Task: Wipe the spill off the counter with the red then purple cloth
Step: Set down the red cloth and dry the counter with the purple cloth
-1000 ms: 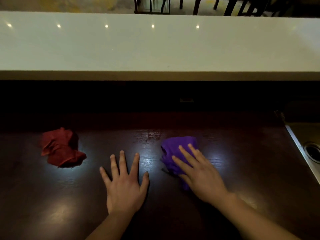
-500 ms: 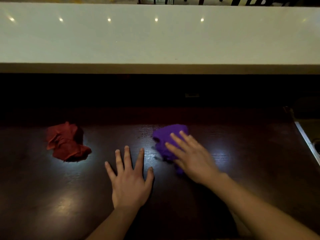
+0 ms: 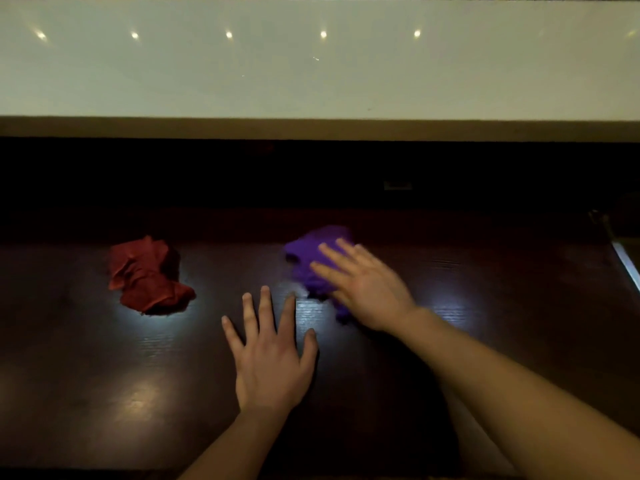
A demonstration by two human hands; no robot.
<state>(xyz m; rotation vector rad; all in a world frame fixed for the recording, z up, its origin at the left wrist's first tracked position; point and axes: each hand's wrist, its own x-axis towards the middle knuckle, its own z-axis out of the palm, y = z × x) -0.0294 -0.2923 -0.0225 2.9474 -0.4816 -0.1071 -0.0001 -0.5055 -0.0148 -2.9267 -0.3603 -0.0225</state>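
Head view: red cloth (image 3: 149,275) lies aside; our flat right hand (image 3: 363,289) presses purple cloth (image 3: 308,254), left hand (image 3: 270,362) splayed; likely final pass.

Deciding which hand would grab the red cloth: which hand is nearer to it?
Left. The left hand lies flat on the counter, right of the red cloth and apart from it; the right hand is farther right, on the purple cloth.
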